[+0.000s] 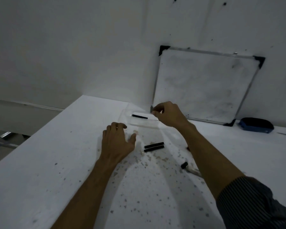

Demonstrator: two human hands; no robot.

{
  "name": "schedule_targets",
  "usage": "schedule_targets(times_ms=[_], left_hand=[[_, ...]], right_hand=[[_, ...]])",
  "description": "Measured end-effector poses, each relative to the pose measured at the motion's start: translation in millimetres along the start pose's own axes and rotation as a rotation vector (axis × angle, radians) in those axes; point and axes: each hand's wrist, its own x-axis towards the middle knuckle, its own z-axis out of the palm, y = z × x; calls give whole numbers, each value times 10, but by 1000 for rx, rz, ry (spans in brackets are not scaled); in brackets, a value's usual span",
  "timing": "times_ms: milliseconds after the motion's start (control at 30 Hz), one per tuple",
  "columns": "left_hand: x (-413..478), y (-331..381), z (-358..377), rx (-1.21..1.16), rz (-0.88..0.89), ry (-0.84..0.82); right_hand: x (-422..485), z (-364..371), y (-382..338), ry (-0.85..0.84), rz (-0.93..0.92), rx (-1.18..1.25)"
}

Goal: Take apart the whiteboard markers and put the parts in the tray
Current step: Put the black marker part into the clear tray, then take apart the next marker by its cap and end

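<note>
**Where everything sits on the table**

So the tray (pixel 139 119) is just past the left hand (pixel 116 141) and right under the fingertips of the right hand (pixel 168 114), with one marker piece (pixel 139 116) lying in it. Two more pieces (pixel 153 147) lie side by side on the table (pixel 40 162), just right of the left hand, between both arms. Another marker (pixel 187 167) lies beside the right forearm, nearer the person. Behind the right hand a whiteboard (pixel 200 86) leans on the wall, eraser (pixel 256 125) off to its right.
</note>
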Motion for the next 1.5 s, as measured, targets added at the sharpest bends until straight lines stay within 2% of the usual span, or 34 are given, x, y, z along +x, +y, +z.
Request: schedule_targets(times_ms=[100,200,333,433,533,633,700,800,900,1000,1133,1200,1300,1400,1500], left_hand=[[-110,330,-72,-107,202,35],[-285,669,-22,-229,326,-74],[-499,1063,181,-292,401,-289],[-618,1054,302,-357,341,-420],[-670,1031,341,-353,354,-406],[-671,1050,340,-370,321,-372],[-674,1056,346,-372,322,-351],[-686,1095,329,-389,395,-277],[-702,1139,282,-376,516,-149],[-702,1133,263,-307,622,-57],[-690,1102,248,-361,560,25],[-667,1062,230,-375,528,35],[-637,1010,168,-369,524,35],[-617,985,15,-440,494,-53],[-536,893,-165,-532,407,-147]], right_hand=[[-620,-208,149,5,-10,15],[-1145,-357,384,-18,46,4],[-1603,-514,806,85,155,-59],[-1749,-538,1028,116,218,-127],[-1880,-513,1185,47,305,-140],[-1937,-420,1273,79,330,-118],[-1952,-393,1260,146,300,-103],[-2010,-425,1133,239,213,75],[-2066,-415,974,212,83,173],[-2090,-373,841,161,36,243],[-2082,-353,733,204,45,399],[-2083,-342,708,241,96,510],[-2066,-285,670,281,139,521],[-1993,-219,507,288,171,529],[-1869,-135,224,218,203,630]])
